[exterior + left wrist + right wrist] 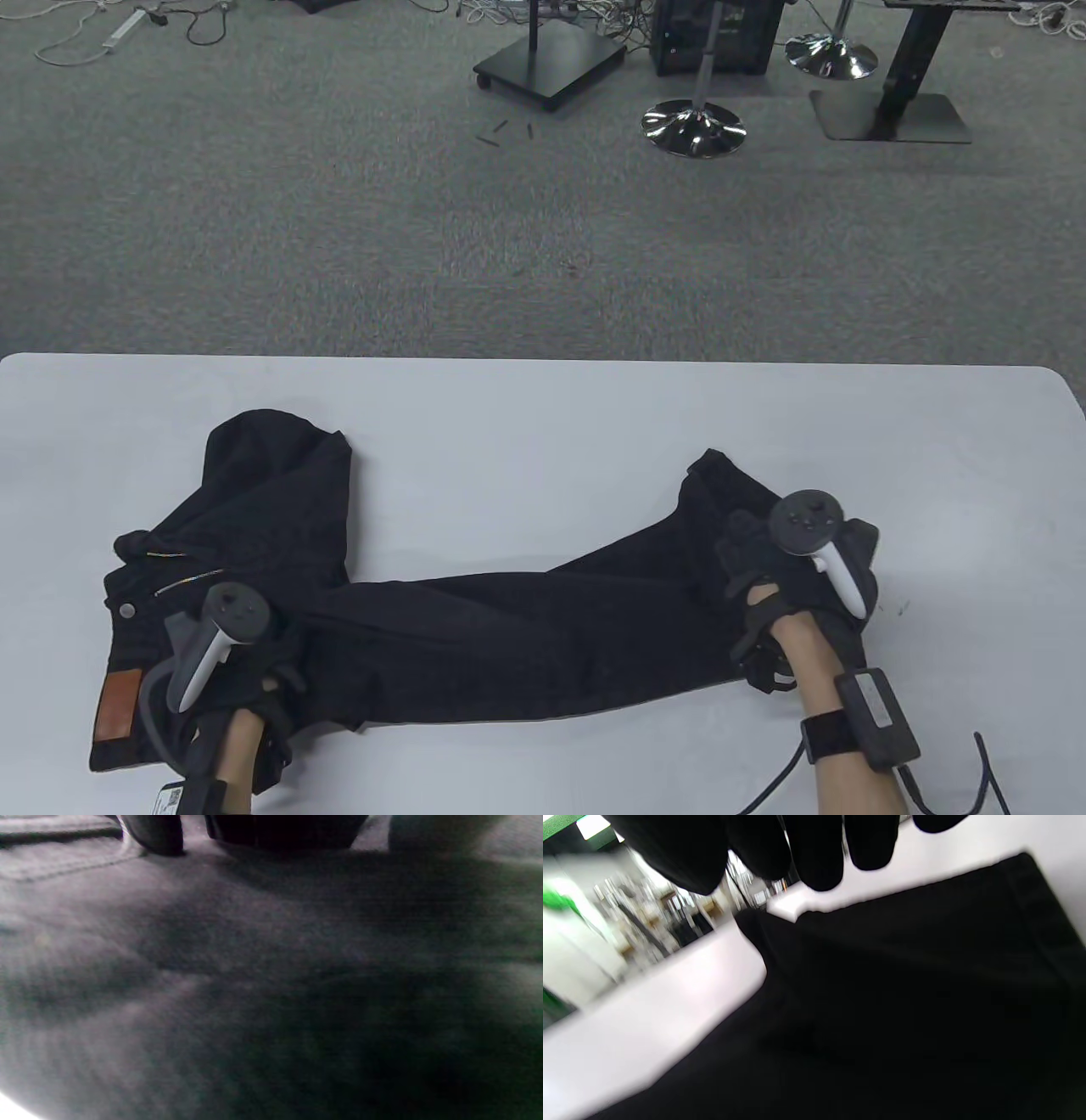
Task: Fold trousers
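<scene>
Black trousers (509,628) lie across the white table (543,407). The waist, with a brown leather patch (119,700) and a button, is at the near left. One leg is bunched up at the back left (271,475). The other leg stretches right to its hem (721,475). My left hand (254,654) rests on the seat of the trousers; in the left wrist view its fingertips (157,836) touch the cloth (254,984). My right hand (751,548) is over the leg's hem end; in the right wrist view its fingers (818,853) hang spread above the cloth (903,1005), holding nothing.
A white paper tag (170,798) lies at the near left table edge. A glove cable (984,764) trails at the near right. Beyond the table's far edge is carpet with stool bases (691,127) and stands.
</scene>
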